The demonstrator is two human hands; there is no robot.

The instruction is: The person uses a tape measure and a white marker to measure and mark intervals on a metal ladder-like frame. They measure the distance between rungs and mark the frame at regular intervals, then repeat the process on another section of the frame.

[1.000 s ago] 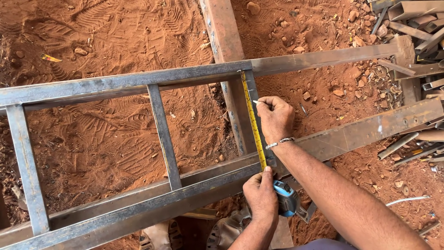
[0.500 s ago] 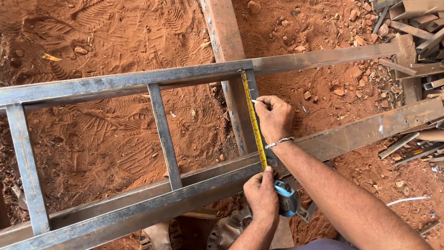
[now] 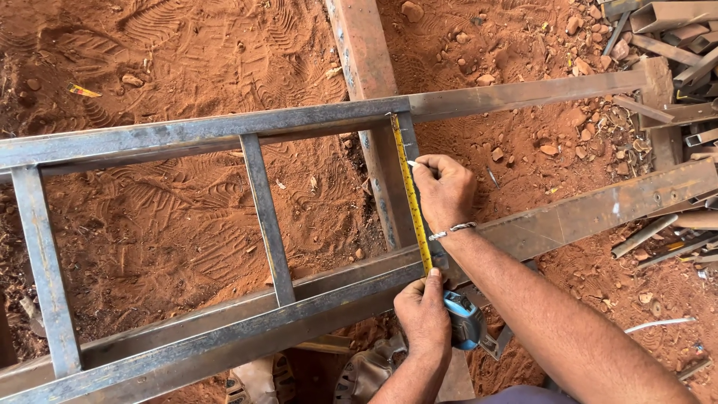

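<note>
A yellow tape measure blade (image 3: 409, 196) is stretched along an upright bar (image 3: 413, 179) of a steel frame (image 3: 187, 135) over red soil.

The blue tape case (image 3: 464, 320) is gripped in the closed left hand (image 3: 423, 318) at the near rail (image 3: 224, 337), the thumb pressed on the blade. The blade's long axis runs away from that hand towards the far rail. The right hand (image 3: 445, 191) is the one nearer mid-blade, just right of it, fingers pinched shut on a small white marker (image 3: 413, 164) whose tip is pointed at the bar.
</note>
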